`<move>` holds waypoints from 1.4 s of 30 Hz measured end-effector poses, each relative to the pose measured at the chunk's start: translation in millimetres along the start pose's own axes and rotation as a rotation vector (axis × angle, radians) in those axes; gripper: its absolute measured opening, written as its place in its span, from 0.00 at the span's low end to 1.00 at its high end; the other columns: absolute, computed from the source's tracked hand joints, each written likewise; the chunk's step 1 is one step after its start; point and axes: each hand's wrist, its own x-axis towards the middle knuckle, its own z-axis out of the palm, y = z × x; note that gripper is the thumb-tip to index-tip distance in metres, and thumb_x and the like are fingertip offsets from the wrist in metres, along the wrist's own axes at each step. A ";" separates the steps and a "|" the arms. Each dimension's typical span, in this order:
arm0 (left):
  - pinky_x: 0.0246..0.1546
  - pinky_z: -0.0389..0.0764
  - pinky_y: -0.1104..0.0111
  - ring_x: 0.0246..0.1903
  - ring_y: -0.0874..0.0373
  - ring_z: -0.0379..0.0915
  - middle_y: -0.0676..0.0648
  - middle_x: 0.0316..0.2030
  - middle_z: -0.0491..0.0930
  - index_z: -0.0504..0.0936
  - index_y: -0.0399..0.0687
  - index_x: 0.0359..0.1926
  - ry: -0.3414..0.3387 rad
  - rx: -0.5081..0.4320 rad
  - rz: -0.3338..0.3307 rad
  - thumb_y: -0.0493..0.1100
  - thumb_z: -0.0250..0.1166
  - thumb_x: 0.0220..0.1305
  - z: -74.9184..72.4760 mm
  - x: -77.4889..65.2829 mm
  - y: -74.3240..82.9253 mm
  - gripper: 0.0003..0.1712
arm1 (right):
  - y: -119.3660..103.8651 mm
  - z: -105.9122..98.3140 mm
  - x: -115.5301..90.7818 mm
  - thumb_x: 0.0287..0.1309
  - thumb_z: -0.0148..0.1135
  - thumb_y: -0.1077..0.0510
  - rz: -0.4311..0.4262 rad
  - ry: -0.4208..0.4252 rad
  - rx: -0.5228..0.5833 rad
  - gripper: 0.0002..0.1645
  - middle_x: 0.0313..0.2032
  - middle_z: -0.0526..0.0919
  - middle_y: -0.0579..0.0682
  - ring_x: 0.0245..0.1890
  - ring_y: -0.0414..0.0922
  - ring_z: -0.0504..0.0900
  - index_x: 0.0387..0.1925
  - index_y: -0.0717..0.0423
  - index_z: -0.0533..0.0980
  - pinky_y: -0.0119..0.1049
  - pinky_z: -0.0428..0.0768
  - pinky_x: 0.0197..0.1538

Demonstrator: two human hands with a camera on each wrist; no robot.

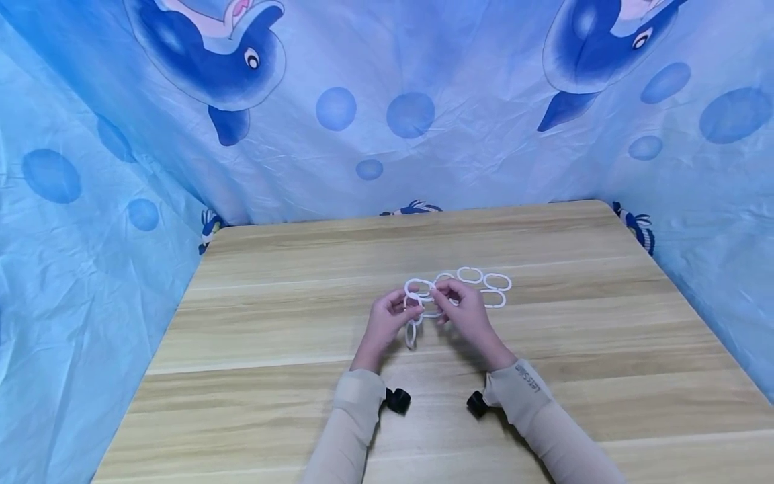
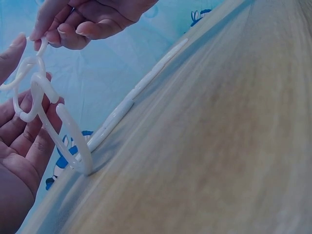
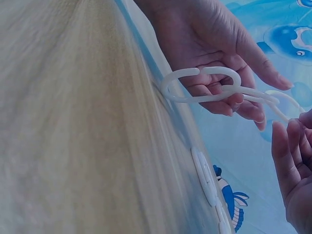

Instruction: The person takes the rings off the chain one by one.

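Observation:
My left hand (image 1: 387, 321) holds a short run of joined white oval plastic links (image 1: 414, 306), with its fingers bent behind them. One link (image 1: 411, 335) dangles below that hand, and its split shows in the right wrist view, where the link (image 3: 180, 99) hangs by the left fingers. Between thumb and forefinger, my right hand (image 1: 468, 316) pinches the upper link (image 1: 417, 288) at its right end. The left wrist view has the right hand (image 2: 92, 22) above and the left palm (image 2: 17, 151) below the links. Whether the pinched link's split is open is hard to see.
More white oval links lie on the wooden table (image 1: 254, 403), just beyond and right of my hands, among them a back one (image 1: 469, 275) and a right one (image 1: 498, 281). A blue dolphin-print cloth (image 1: 375, 67) hangs along the table's back and sides.

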 end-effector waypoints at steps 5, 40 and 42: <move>0.43 0.84 0.73 0.35 0.65 0.81 0.41 0.40 0.84 0.77 0.35 0.57 -0.012 0.002 0.008 0.38 0.71 0.56 1.4 0.8 -2.1 0.27 | 0.7 -1.4 -0.4 0.62 0.61 0.64 -0.021 0.007 0.002 0.09 0.29 0.79 0.63 0.22 0.49 0.79 0.38 0.69 0.78 0.46 0.84 0.22; 0.34 0.78 0.77 0.32 0.66 0.75 0.50 0.32 0.79 0.76 0.36 0.57 -0.077 0.103 0.053 0.34 0.71 0.55 -2.4 -0.8 0.1 0.27 | -22.8 4.0 -5.7 0.62 0.60 0.66 0.061 0.005 0.013 0.08 0.27 0.78 0.54 0.24 0.59 0.78 0.38 0.71 0.78 0.56 0.84 0.28; 0.34 0.78 0.77 0.32 0.66 0.75 0.50 0.32 0.79 0.77 0.37 0.57 -0.080 0.100 0.055 0.34 0.71 0.55 -1.8 -0.9 0.3 0.27 | -28.7 3.0 -7.5 0.62 0.60 0.66 0.051 0.004 0.007 0.09 0.27 0.79 0.57 0.26 0.63 0.78 0.39 0.72 0.77 0.55 0.84 0.28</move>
